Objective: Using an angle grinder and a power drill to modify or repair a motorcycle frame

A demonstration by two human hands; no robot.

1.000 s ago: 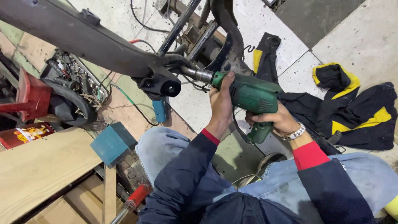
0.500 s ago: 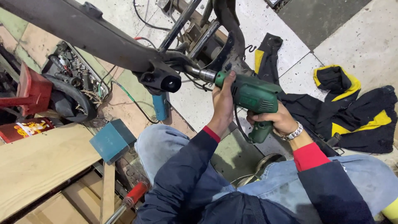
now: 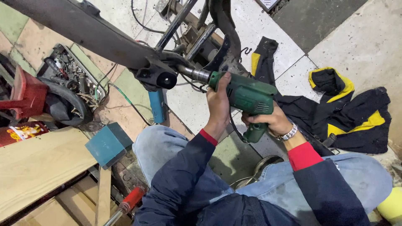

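A green electric drill (image 3: pixel 249 97) points left, its silver chuck (image 3: pixel 199 74) pressed against a dark metal frame (image 3: pixel 104 37) near a black round tube end (image 3: pixel 166 80). My left hand (image 3: pixel 218 100) wraps the front of the drill body just behind the chuck. My right hand (image 3: pixel 268 120), with a silver watch at the wrist, grips the drill's pistol handle lower right. Both arms wear dark blue sleeves with red cuffs. My knees in blue jeans are below.
A black and yellow jacket (image 3: pixel 347 113) lies on the tiled floor at right. A teal box (image 3: pixel 108 144) and a wooden plank (image 3: pixel 37 167) sit lower left. A red object (image 3: pixel 25 93) and a tyre (image 3: pixel 67 102) are at left. A red-handled tool (image 3: pixel 130 200) lies below.
The drill and both hands have shifted slightly right in view, staying against the frame. The grip is unchanged.
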